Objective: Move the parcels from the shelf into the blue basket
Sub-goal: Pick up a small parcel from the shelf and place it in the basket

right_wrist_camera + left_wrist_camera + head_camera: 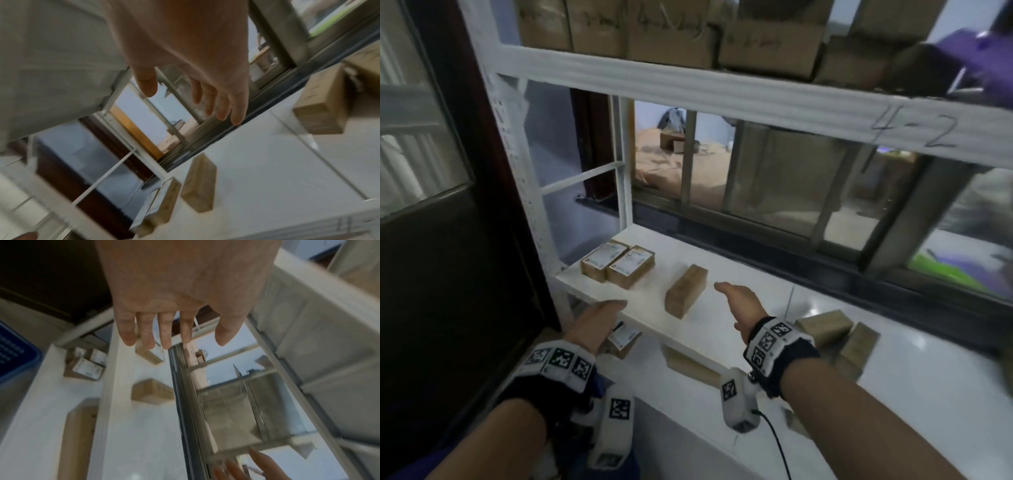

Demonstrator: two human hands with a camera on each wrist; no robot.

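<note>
White shelf (726, 274) carries three cardboard parcels: a labelled pair (618, 265) side by side at its left end, and a plain parcel (686, 290) mid-shelf, long axis running front to back. Left hand (594, 320) and right hand (739, 301) flank the plain parcel, fingers extended, holding nothing. Blue basket (14, 353) sits low left.

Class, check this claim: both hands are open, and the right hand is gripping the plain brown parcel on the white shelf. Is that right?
Not quite. In the head view the right hand is open beside the plain brown parcel, not gripping it. The left hand is open too, and the parcel does lie on the white shelf.
</note>
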